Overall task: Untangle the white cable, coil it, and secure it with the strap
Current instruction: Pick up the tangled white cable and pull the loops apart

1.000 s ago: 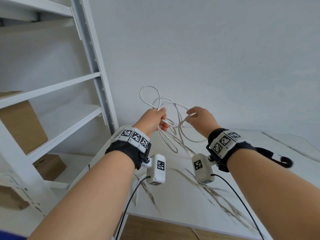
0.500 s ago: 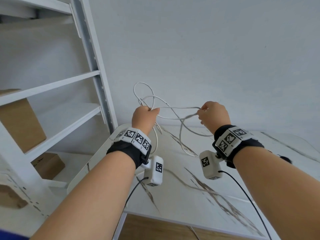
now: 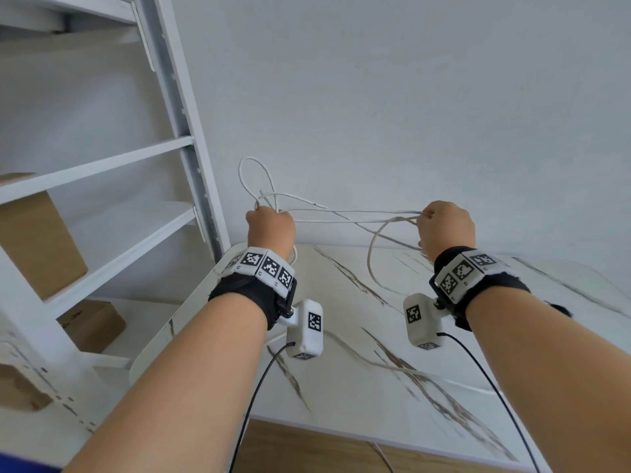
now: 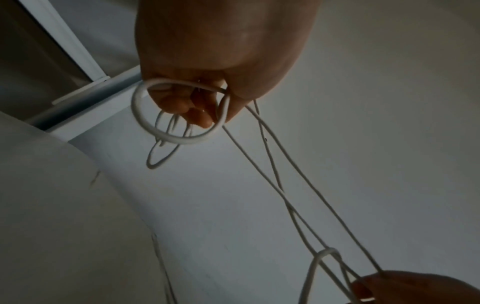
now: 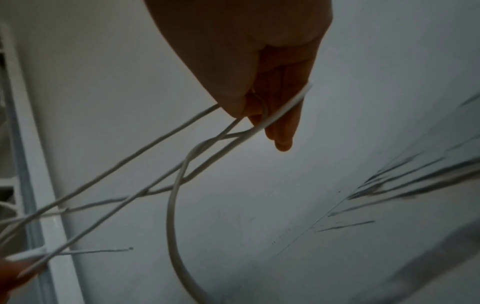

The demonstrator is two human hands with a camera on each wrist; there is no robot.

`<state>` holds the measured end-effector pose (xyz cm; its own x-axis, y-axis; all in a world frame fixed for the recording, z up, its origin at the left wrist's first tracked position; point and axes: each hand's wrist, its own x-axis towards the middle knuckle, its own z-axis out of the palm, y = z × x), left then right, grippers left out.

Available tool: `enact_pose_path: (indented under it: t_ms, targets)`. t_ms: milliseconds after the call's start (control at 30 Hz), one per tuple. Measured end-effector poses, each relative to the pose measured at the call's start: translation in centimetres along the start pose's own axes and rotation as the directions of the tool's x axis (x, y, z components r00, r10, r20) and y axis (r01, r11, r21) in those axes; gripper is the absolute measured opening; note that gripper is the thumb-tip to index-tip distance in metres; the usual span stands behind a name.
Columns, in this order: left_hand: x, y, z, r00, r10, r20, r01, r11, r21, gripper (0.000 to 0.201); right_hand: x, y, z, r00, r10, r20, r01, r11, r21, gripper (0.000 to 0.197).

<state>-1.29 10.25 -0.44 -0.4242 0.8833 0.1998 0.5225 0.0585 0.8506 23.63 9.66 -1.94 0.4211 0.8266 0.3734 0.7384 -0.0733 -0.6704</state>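
White cable [image 3: 355, 213] stretched btwn my two hands, held up over the marble table [image 3: 358, 387].

My left hand [image 3: 271, 227] is fisted round a bunch of loops, one loop standing up above it, another ringing my fingers [image 4: 182, 102] in the left wrist view. My right hand [image 3: 447, 227] pinches several strands w/ curled fingers; a slack loop hangs below it. White shelving [image 3: 177, 145] w/ cardboard boxes [image 3: 37, 240] stands to the left.

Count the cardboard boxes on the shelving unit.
3 in part view: one cardboard box on a middle shelf, a smaller box lower down, a third box at the bottom left edge. More may be hidden out of frame.
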Motion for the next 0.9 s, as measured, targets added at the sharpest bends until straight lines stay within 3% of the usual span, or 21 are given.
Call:
enact_pose_path:
  t_ms: [67, 167, 233, 367, 533, 667, 800, 900]
  targets:
    - [0.1, -0.1, -0.3, 1.0, -0.006, -0.009, 0.006, 0.999, 0.037, 0.036, 0.4, 0.7, -0.3, 0.994, 0.108, -0.016, -0.105, 0.985, 0.135, 0.022]
    - [-0.1, -0.4, -0.7, 0.998, -0.059, -0.027, 0.061, 0.994, 0.088, 0.044, 0.9, 1.8, -0.8, 0.965, 0.259, 0.04, -0.254, 0.89, 0.378, 0.024]
    - [0.0, -0.7, -0.6, 0.998, -0.06, -0.036, 0.063, 0.995, 0.079, 0.041, 1.0, 2.0, -0.9, 0.966, 0.246, 0.079, -0.256, 0.871, 0.419, 0.022]
    - [0.4, -1.1, 0.2, 0.996, -0.065, 0.064, 0.067, 0.997, -0.023, 0.046, 0.5, 1.4, -0.8, 0.973, 0.052, 0.223, -0.113, 0.956, 0.269, 0.036]
    - [-1.0, -0.3, 0.3, 0.98, -0.112, 0.165, 0.128, 0.987, -0.093, 0.027, -0.7, 0.6, -1.2, 0.866, -0.065, 0.495, 0.019, 0.995, 0.098, 0.05]
    - [-1.6, -0.2, 0.9, 0.975, -0.112, 0.19, 0.137, 0.983, -0.124, 0.035, -1.2, 0.4, -2.0, 0.782, -0.06, 0.62, 0.062, 0.998, 0.019, 0.053]
    - [-1.1, -0.4, 2.0, 0.973, -0.104, 0.208, 0.13, 0.985, -0.117, 0.052, -1.6, 0.1, -2.6, 0.692, 0.061, 0.719, -0.075, 0.997, -0.013, 0.054]
    - [-0.7, -0.8, 2.6, 0.971, -0.078, 0.224, 0.095, 0.993, -0.064, 0.053, -1.8, -0.6, -2.7, 0.683, 0.14, 0.717, -0.121, 0.99, -0.078, 0.049]
